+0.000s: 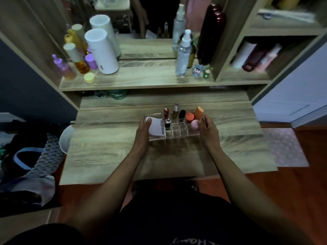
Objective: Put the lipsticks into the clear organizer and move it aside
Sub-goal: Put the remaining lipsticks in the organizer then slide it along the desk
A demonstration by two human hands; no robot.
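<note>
Both hands clasp the clear organizer (177, 134) on the desk (106, 149): left hand (144, 129) at its left end, right hand (206, 129) at its right; lipsticks (176, 112) stand inside.

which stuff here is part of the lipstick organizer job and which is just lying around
Job:
- clear organizer
- lipsticks standing in it
- left hand and right hand at its two ends

Lying about:
- white cylinder, spray bottle and purple bottle on the shelf
- white tube and orange sponge in the organizer
</note>
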